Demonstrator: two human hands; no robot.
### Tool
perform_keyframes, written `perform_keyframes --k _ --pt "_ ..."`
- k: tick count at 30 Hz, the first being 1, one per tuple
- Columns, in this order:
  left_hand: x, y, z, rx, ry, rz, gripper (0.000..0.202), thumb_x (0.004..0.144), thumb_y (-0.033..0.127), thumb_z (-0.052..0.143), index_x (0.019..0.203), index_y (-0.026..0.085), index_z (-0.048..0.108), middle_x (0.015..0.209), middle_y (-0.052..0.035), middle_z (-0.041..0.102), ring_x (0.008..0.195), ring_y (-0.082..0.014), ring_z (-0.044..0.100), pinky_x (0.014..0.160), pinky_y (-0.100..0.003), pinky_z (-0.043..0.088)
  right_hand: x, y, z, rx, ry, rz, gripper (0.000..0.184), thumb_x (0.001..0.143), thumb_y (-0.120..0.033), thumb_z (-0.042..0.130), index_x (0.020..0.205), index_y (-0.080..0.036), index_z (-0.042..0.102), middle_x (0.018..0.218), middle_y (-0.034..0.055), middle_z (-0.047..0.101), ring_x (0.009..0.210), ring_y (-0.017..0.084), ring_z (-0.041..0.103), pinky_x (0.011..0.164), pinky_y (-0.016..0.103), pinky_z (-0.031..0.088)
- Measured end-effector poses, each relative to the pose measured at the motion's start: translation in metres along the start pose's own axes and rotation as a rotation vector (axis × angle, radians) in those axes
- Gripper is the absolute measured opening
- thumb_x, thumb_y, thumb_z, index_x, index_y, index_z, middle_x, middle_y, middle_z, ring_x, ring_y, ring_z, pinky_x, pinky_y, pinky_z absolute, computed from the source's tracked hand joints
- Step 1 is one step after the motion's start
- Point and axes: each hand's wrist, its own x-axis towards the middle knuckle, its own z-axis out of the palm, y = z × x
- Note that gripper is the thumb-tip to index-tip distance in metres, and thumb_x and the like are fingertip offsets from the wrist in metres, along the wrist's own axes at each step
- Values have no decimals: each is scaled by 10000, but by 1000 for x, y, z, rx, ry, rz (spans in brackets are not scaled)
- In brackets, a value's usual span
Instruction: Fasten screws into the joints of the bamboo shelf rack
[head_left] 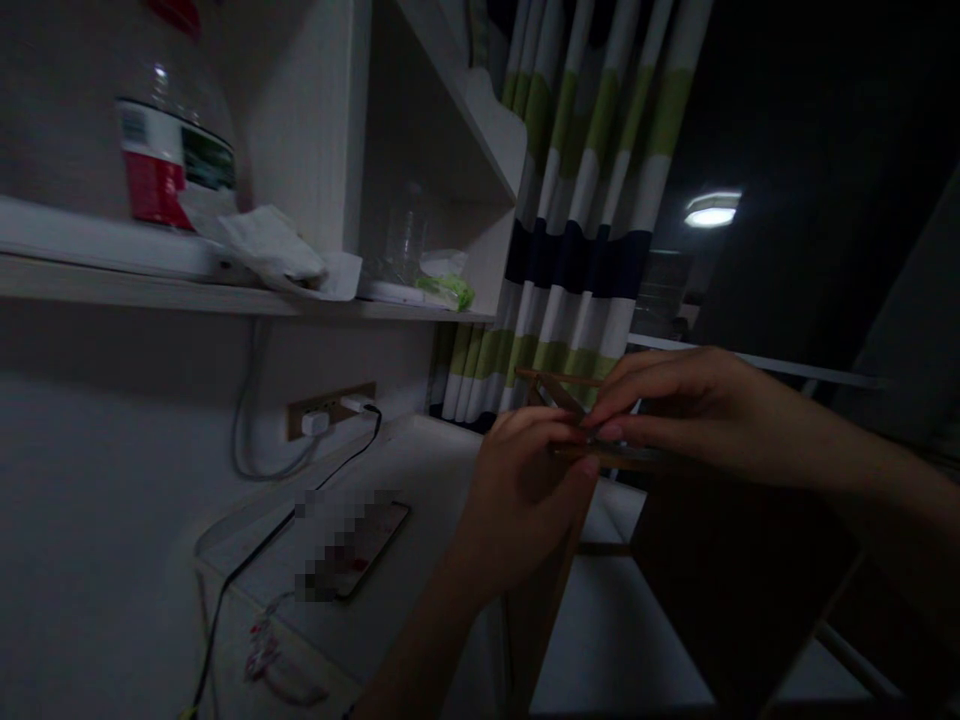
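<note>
A brown wooden frame stands beside the white desk top, its upper bars meeting near both hands. My left hand is closed on the frame's upper corner, thumb below and fingers over the top. Just right of it, my right hand comes in from the right with thumb and fingertips pinched together at the same corner. Whatever sits between those right fingertips is too small and dark to make out. The fingertips of both hands nearly touch.
On the desk top lie a phone and a black cable. Chargers sit in a wall socket strip. The shelf above holds a bottle and crumpled tissue. A striped curtain hangs behind.
</note>
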Motion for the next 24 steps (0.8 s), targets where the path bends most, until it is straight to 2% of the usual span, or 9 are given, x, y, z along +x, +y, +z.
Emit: perform_keyframes --k 7,14,18,21,24 --pt "6 3 3 82 -18 5 135 703 271 665 817 211 628 936 -15 616 919 -168 557 838 -334 444 1 -1 0 -23 3 -1 140 811 -268 564 880 -192 660 849 17 613 773 101 584 667 202 460" --pt "6 2 3 95 -67 -27 94 720 237 652 808 212 628 830 9 624 853 -153 555 787 -318 441 1 -3 2 -27 8 15 164 806 -307 566 893 -201 656 870 13 624 786 106 593 671 204 466" --pt "4 -1 4 55 -46 -9 120 735 260 643 849 234 617 894 10 633 888 -154 558 799 -316 443 3 -4 4 -62 49 87 178 818 -307 537 938 -193 603 847 8 636 732 107 594 621 210 458" --pt "4 0 4 68 -38 -31 101 723 248 652 812 226 612 862 14 631 873 -152 559 806 -318 436 7 -5 6 -137 60 48 122 819 -272 526 896 -184 564 786 -11 619 643 84 564 565 197 425" --pt "4 2 3 84 -52 -35 80 725 241 648 784 215 599 841 19 617 856 -145 550 800 -309 426 11 -6 7 -193 31 -7 101 827 -228 498 859 -181 582 775 -6 615 665 93 559 576 206 413"
